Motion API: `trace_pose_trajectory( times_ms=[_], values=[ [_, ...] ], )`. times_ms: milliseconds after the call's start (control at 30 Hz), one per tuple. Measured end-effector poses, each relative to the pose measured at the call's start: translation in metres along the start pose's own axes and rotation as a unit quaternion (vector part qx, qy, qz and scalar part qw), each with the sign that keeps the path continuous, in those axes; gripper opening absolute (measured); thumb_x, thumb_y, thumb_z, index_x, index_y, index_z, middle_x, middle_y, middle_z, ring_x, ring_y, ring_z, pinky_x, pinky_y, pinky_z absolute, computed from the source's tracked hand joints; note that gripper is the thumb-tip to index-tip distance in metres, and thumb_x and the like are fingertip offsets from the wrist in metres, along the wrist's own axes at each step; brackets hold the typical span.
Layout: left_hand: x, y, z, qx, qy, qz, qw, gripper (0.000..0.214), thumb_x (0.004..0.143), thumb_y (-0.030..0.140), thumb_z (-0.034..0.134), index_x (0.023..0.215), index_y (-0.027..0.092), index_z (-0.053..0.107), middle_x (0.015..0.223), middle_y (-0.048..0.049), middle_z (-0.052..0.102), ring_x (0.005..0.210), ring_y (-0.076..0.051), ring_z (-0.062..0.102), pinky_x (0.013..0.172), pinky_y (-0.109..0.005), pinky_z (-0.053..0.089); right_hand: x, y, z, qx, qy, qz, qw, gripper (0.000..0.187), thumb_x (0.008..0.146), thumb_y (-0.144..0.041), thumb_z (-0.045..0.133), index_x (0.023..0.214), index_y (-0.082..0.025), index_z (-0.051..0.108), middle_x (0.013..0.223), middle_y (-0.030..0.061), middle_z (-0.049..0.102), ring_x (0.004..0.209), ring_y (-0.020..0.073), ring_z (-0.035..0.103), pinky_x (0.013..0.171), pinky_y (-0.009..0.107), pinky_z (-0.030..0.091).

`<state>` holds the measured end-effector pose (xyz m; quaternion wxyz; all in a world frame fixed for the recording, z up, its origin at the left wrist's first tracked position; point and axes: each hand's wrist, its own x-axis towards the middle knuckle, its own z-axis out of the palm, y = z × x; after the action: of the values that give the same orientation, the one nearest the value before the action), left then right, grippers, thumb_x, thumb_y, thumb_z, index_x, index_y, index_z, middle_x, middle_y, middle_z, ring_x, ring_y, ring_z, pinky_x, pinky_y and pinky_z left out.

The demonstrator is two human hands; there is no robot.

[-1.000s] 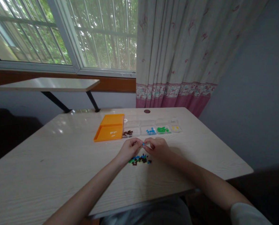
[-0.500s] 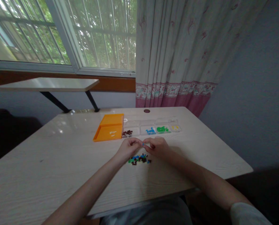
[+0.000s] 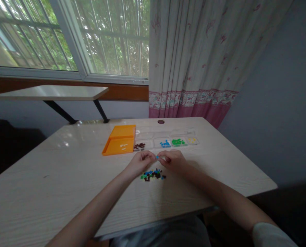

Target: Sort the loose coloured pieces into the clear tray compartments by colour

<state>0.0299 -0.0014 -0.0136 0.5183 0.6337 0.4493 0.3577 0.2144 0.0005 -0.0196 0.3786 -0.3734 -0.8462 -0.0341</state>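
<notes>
My left hand [image 3: 140, 162] and my right hand [image 3: 172, 160] meet over the pale wooden table [image 3: 65, 178], fingertips pinched together on a tiny blue piece [image 3: 157, 157]. Just below them lies a small heap of mixed pieces [image 3: 153, 175] in blue, green, brown and black. Beyond the hands stands a clear sorting tray [image 3: 168, 141] whose compartments hold brown, blue, green and yellow pieces. Its orange lid [image 3: 120, 140] lies to the left of it.
A small round hole [image 3: 161, 121] sits near the table's far edge. Behind the table hang a patterned curtain [image 3: 194, 58] and a window [image 3: 70, 37], with a narrow shelf [image 3: 50, 92] under the window. A grey wall stands to the right.
The hands have stayed nearly in place, shifting only slightly while pinching the blue piece. Nothing else on the table has moved.
</notes>
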Motion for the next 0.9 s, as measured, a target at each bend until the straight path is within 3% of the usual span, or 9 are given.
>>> trace_pose_trajectory(
  times_ms=[133,233,367,900],
  values=[
    [-0.006,0.005,-0.03,0.221,-0.085,0.09,0.968,0.014,0.07,0.026,0.049,0.065,0.014,0.054,0.056,0.0026,0.046,0.052,-0.008,0.038,0.048,-0.018,0.027,0.003,0.01,-0.005,0.001,0.05,-0.007,0.999,0.021,0.08,-0.034,0.051,0.079,-0.02,0.066,0.042,-0.0062,0.046,0.04,0.0062,0.043,0.05,0.017,0.035],
    [-0.008,0.004,-0.052,0.32,-0.132,0.087,0.934,0.012,0.07,0.022,0.046,0.064,0.014,0.053,0.056,0.0029,0.046,0.052,-0.008,0.038,0.049,-0.018,0.027,0.005,0.019,-0.012,-0.009,0.092,0.008,0.996,0.021,0.08,-0.034,0.051,0.078,-0.019,0.066,0.039,-0.0067,0.041,0.039,0.0065,0.04,0.047,0.017,0.035],
    [-0.006,-0.004,-0.064,0.328,-0.178,0.062,0.926,0.009,0.066,0.02,0.048,0.068,0.014,0.055,0.058,0.0034,0.045,0.053,-0.008,0.039,0.049,-0.017,0.028,0.006,0.026,-0.022,-0.01,0.12,0.026,0.992,0.02,0.079,-0.034,0.053,0.079,-0.019,0.066,0.04,-0.0062,0.04,0.04,0.0071,0.041,0.05,0.017,0.038],
    [-0.005,-0.008,-0.058,0.315,-0.235,0.044,0.918,0.011,0.063,0.016,0.047,0.069,0.013,0.055,0.062,0.0032,0.044,0.055,-0.008,0.038,0.052,-0.017,0.03,0.006,0.029,-0.028,-0.001,0.141,0.006,0.99,0.018,0.079,-0.031,0.054,0.08,-0.017,0.066,0.042,-0.0065,0.04,0.041,0.0062,0.041,0.05,0.017,0.039]
  ],
)
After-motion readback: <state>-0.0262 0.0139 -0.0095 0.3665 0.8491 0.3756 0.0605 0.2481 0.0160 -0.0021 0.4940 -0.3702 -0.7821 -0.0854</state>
